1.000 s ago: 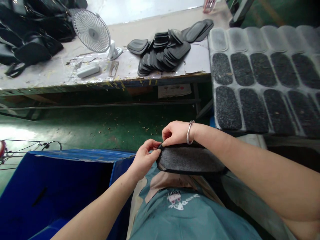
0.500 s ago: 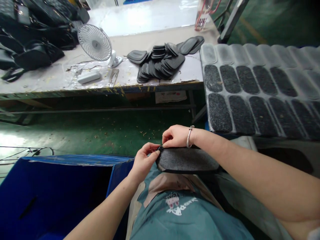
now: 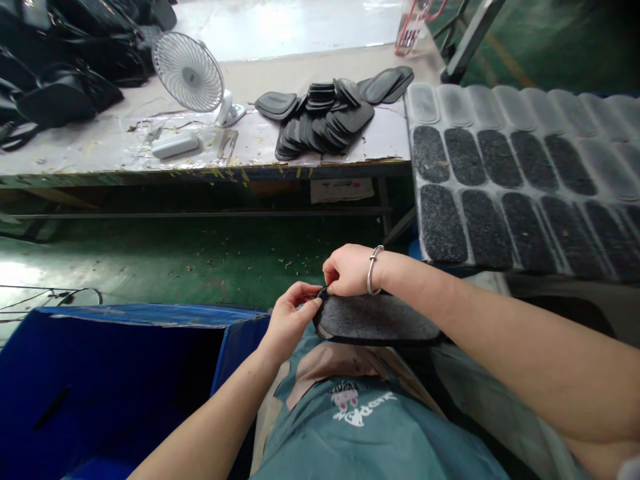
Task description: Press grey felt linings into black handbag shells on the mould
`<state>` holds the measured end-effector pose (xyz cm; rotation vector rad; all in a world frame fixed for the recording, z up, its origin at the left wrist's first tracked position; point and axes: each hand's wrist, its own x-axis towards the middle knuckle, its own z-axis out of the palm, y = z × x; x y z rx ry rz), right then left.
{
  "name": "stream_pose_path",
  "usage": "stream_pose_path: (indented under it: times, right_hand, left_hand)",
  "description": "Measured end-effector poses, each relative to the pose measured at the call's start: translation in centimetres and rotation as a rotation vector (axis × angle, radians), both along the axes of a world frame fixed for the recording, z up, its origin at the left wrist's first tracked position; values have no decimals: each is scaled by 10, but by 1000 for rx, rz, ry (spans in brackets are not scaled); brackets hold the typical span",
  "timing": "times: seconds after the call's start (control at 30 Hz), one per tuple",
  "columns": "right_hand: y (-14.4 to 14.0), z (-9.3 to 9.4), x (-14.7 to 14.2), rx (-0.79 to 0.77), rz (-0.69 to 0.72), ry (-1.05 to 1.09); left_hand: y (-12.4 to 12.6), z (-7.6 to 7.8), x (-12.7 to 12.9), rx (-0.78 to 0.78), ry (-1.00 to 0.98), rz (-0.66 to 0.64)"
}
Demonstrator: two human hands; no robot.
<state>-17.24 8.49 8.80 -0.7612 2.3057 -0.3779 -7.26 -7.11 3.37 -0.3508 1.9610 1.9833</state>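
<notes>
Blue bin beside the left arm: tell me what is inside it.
The blue bin shows only dark blue walls and shadow. Its floor is out of sight; the left hand and forearm cover its right corner.

Both hands are pinching the near-left end of a dark grey, oval felt-faced pad (image 3: 377,319) that is lying flat over the person's lap. The left hand (image 3: 290,319) is gripping the pad's tip from the left with thumb and fingertips, while the right hand (image 3: 349,270), wearing a silver bangle (image 3: 371,269) at the wrist, is pressing down on the same tip from above. Just to the left, a blue plastic crate (image 3: 150,317) is standing open on the green floor (image 3: 200,257). Ahead, a worn grey surface (image 3: 125,150) is carrying a heap of black oval pads (image 3: 325,120) and a small white desk fan (image 3: 190,72). To the right, a pale moulded sheet (image 3: 505,183) is holding rows of dark pads.
</notes>
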Motion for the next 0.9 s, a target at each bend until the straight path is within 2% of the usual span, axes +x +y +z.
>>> stream_pose_path:
  times: [0.17,0.27,0.4,0.47,0.6,0.73,0.9]
  right_hand:
    - [-20,9,8,90,20,124]
    - [-13,5,5,21,27,9]
    - [5,-6,3,-103,-75,-125]
    - [10,-10,6,-119,-109,-85]
    - [22,-15,17,-158,-139,22]
    - [58,-20,31,-177,-99,84]
    - [124,-31,43,-118,-165,47]
  left_hand:
    - [2,1,1,-3,36,19]
    - [2,1,1,-8,38,36]
    - [2,-3,7,35,24,51]
    - [4,-9,14,98,24,121]
    - [14,-28,38,132,72,374]
    - [33,-38,57,-4,130,460]
    - [58,-30,59,-159,128,552]
